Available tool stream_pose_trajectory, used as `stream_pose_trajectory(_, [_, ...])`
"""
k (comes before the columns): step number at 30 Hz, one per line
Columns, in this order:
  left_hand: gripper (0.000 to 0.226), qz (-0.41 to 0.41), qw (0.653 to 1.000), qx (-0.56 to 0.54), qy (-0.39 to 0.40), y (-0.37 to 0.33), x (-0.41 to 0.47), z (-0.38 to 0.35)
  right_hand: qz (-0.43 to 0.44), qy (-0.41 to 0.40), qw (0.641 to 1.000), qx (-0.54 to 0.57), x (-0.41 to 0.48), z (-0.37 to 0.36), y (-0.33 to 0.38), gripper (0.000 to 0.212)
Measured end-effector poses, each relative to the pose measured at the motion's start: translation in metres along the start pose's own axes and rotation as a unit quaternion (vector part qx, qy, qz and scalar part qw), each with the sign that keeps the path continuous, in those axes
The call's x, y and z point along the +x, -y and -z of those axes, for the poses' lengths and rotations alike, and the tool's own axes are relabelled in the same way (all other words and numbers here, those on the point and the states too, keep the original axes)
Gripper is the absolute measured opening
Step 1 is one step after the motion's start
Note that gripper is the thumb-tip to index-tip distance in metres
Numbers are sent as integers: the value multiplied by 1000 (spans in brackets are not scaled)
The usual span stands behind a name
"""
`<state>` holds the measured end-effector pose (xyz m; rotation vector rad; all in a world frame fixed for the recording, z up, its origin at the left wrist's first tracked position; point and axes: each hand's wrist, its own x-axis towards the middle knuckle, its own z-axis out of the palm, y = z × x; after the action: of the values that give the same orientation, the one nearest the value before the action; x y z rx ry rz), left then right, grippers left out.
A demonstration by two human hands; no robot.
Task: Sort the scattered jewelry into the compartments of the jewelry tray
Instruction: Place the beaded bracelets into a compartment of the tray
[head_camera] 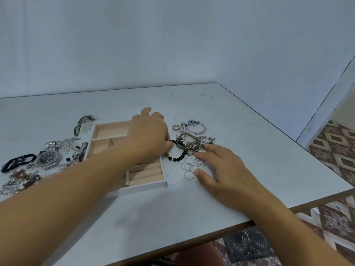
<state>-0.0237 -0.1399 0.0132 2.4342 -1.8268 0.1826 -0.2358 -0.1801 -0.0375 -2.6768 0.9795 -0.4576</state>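
Note:
A white jewelry tray (146, 186) with beige compartments lies mid-table. My left hand (148, 133) reaches across it, fingertips touching a black bead bracelet (177, 157) just right of the tray; whether they grip it is hidden. My right hand (221, 169) rests flat with fingers spread beside several thin silver rings (190, 166), touching a tangle of chain bracelets (196, 144). Behind lie a silver bangle with blue charms (195, 126) and a band ring (175, 127). Left of the tray lie a silver watch (48, 157), a black cord bracelet (17, 162) and more chains (17, 182).
The grey table (249, 131) ends at its right edge and at the front edge near me. A plain wall stands behind. Patterned floor (336, 150) shows to the right and below. A brooch (66, 144) and an elongated patterned piece (84, 121) lie at the far left.

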Motion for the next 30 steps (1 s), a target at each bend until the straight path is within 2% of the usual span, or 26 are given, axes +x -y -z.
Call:
stream_pose_trajectory(5, [18,3,998,-60,12,3,5,-7,12,5,1000,-7,0,4,1,50])
stream_pose_trajectory(8, [12,-7,994,-109,-27,8,2,-9,43,4,998,-37,6,14,6,50])
stream_pose_trajectory(14, [4,-14,969,-238,-70,17,-4,-3,64,12,994,-89,65,36,16,34])
stream_pose_trajectory(20, [4,-18,961,-256,-99,21,-11,-6,87,73,986,-122,104,22,13,32])
stream_pose_trajectory(27, [3,-21,959,-264,-102,22,-12,-11,128,20,987,-99,110,8,2,27])
stream_pose_trajectory(30, [2,-19,957,-272,-98,22,-14,-11,136,23,986,-91,112,9,4,22])
